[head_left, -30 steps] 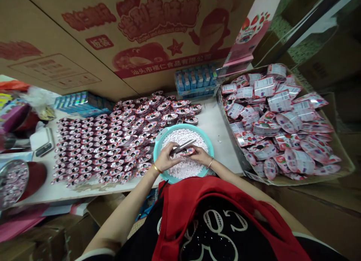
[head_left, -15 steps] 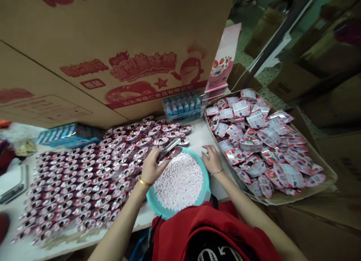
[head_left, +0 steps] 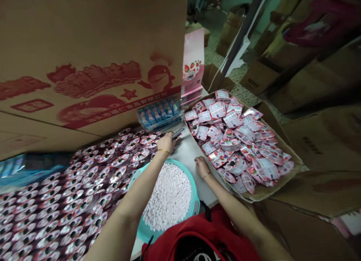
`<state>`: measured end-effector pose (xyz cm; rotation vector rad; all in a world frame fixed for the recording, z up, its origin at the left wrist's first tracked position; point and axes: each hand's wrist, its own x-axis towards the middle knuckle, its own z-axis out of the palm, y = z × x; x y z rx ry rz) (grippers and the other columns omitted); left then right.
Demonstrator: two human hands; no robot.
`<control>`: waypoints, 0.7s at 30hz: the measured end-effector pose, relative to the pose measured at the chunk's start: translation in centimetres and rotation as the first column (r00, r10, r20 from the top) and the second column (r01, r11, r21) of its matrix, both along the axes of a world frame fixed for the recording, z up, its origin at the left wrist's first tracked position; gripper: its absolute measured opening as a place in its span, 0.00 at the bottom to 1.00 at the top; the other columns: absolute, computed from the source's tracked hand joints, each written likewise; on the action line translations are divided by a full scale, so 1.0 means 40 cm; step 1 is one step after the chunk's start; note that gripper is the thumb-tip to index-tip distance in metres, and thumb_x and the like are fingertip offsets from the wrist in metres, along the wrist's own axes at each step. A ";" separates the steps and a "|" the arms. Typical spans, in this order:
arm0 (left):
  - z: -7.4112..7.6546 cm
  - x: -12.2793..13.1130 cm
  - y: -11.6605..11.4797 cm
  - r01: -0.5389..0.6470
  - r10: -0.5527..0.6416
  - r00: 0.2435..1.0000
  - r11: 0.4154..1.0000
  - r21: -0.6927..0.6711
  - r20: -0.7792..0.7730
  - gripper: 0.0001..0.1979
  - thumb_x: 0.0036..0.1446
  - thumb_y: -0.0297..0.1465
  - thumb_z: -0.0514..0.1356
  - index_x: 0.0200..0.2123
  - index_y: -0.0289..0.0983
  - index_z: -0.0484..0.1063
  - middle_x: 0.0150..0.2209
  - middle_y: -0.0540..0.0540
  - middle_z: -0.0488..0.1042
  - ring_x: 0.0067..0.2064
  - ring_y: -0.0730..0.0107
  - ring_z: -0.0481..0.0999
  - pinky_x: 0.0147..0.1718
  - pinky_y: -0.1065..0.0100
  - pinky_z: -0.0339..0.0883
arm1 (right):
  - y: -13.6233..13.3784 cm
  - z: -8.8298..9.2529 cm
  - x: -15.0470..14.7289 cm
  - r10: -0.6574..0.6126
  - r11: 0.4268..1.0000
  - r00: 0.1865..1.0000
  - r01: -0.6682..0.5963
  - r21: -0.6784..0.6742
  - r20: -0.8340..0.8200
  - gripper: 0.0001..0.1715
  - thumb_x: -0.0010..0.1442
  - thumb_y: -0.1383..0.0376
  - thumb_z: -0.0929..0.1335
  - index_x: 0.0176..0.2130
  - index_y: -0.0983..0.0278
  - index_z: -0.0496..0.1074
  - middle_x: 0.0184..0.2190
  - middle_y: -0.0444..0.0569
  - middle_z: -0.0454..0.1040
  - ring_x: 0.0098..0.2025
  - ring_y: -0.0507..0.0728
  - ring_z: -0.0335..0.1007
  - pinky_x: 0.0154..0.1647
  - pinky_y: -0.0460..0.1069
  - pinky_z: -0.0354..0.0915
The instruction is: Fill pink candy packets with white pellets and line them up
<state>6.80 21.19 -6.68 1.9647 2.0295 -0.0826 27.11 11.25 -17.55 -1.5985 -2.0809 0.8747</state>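
My left hand [head_left: 166, 143] is closed around a silvery metal scoop [head_left: 177, 133], beyond the far rim of the bowl and beside the nearest packets. Part of the scoop is hidden by the fingers. My right hand [head_left: 202, 166] is low over the white table, between the bowl and the carton, with its fingers loosely curved and nothing visible in them. Small pale pink candies [head_left: 170, 193] fill the turquoise bowl [head_left: 194, 191] in front of me. Rows of pink candy packets [head_left: 93, 189] stand upright to the left, dark round openings in their tops.
An open carton [head_left: 293, 170] piled with strawberry-print packets [head_left: 237, 141] stands at the right. Tall printed cardboard boxes [head_left: 93, 35] wall off the back. Blue wrapped packs [head_left: 159, 114] and a pink display card [head_left: 193, 62] stand against them.
My left hand has moved with the scoop from the bowl's left rim to beyond its far rim. My right hand has drawn a little away from the bowl. The view has swung right.
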 end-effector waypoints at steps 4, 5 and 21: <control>-0.017 0.016 0.042 0.003 -0.008 0.997 0.998 -0.061 -0.082 0.18 0.58 0.38 0.54 0.49 0.37 0.66 0.46 0.36 0.73 0.45 0.54 0.75 0.41 0.60 0.67 | -0.055 0.116 -0.040 -0.125 0.992 0.962 0.128 -0.003 -0.243 0.14 0.57 0.72 0.59 0.40 0.63 0.69 0.37 0.52 0.68 0.40 0.58 0.67 0.42 0.52 0.67; -0.019 0.019 0.047 -0.003 -0.004 0.995 0.997 -0.078 -0.097 0.18 0.58 0.39 0.53 0.49 0.37 0.66 0.46 0.36 0.73 0.45 0.53 0.75 0.41 0.60 0.67 | -0.070 0.155 -0.053 -0.088 0.996 0.944 0.091 -0.007 -0.317 0.13 0.58 0.70 0.59 0.40 0.61 0.69 0.38 0.51 0.69 0.40 0.57 0.67 0.41 0.52 0.68; 0.083 -0.108 -0.219 -0.027 -0.014 0.973 0.985 0.172 0.232 0.18 0.60 0.41 0.50 0.48 0.38 0.67 0.44 0.41 0.73 0.45 0.60 0.73 0.44 0.63 0.66 | 0.118 0.311 0.343 -0.337 0.915 0.884 0.227 0.332 0.324 0.24 0.54 0.52 0.67 0.43 0.67 0.68 0.44 0.62 0.68 0.49 0.68 0.59 0.48 0.65 0.58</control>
